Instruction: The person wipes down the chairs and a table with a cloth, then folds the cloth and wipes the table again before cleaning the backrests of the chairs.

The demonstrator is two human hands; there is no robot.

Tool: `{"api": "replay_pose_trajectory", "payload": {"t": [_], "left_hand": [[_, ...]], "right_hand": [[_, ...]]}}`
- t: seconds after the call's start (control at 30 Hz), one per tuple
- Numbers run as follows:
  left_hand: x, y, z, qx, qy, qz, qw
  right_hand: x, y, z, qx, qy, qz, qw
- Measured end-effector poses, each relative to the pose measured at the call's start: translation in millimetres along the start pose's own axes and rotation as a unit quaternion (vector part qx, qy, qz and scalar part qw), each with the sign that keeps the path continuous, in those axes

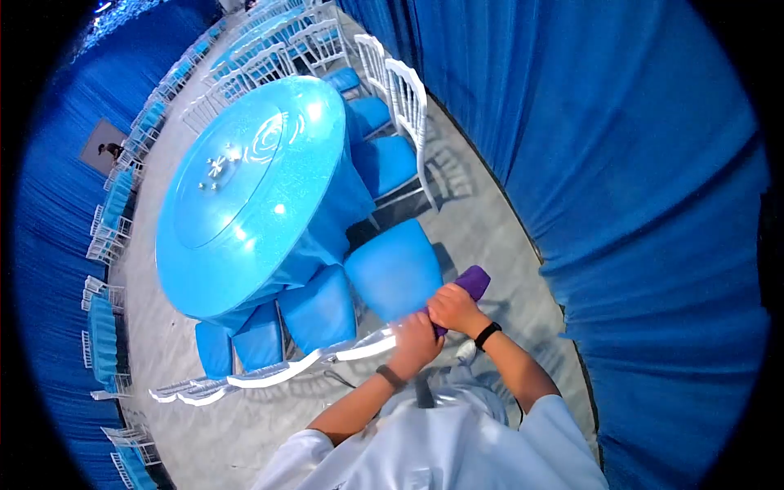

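Note:
A bunched purple cloth sticks out past my right hand, whose fingers are wrapped around it. Close beside it, my left hand is curled, somewhat blurred by motion, with purple fabric showing between the two hands. Both hands are over the top rail of a white chair back, at its right end. That chair's blue seat lies just beyond my hands, facing a round table with a glossy light-blue cover.
More white chairs with blue seats ring the table, which carries small white decorations. A blue curtain hangs along the right. Further tables and chairs line the left, where a person stands far off. The floor is pale grey.

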State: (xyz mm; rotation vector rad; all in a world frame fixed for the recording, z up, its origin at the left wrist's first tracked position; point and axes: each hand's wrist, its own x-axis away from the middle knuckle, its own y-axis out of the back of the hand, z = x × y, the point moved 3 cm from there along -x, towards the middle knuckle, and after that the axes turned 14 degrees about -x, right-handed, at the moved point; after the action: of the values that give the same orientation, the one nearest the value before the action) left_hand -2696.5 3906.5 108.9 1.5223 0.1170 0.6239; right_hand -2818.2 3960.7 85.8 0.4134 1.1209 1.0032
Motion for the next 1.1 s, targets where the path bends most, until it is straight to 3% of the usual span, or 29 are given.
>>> {"api": "replay_pose_trajectory", "payload": {"t": [0.2,0.27,0.4,0.47,0.5,0.6,0.63,0.73,0.77,0.93,1.0,1.1], "left_hand": [[-34,-18,-27,0.036,0.035,-0.095,0.994],[-23,-25,-17,-0.017,0.002,-0.132,0.991],[-1,-27,0,-0.004,-0.016,-0.124,0.992],[19,-23,16,0.021,-0.019,-0.163,0.986],[25,-25,23,0.027,-0.017,-0.175,0.984],[46,-42,52,0.047,-0.002,-0.209,0.977],[55,-44,62,0.044,0.001,-0.226,0.973],[80,-44,79,-0.024,0.021,-0.217,0.976],[85,-46,83,-0.008,0.022,-0.200,0.980],[127,-55,105,0.017,0.077,-0.160,0.984],[135,-75,109,0.032,0.104,-0.141,0.984],[139,-68,105,-0.004,0.142,-0.114,0.983]], "right_hand": [[3,13,-37,-0.060,-0.049,-0.007,0.997],[0,12,-36,-0.051,-0.035,0.009,0.998],[6,0,-28,-0.012,-0.108,-0.009,0.994],[3,-2,-18,-0.005,-0.151,-0.094,0.984],[4,-4,-13,-0.013,-0.201,-0.091,0.975],[4,-16,13,-0.010,-0.203,-0.122,0.971],[6,-22,22,0.005,-0.218,-0.061,0.974],[8,-46,47,0.015,-0.239,-0.019,0.971],[3,-48,60,0.022,-0.219,-0.064,0.973],[-19,-67,95,0.060,-0.185,-0.058,0.979],[-25,-73,99,0.106,-0.181,0.017,0.978],[-32,-77,103,0.110,-0.166,0.029,0.980]]}}
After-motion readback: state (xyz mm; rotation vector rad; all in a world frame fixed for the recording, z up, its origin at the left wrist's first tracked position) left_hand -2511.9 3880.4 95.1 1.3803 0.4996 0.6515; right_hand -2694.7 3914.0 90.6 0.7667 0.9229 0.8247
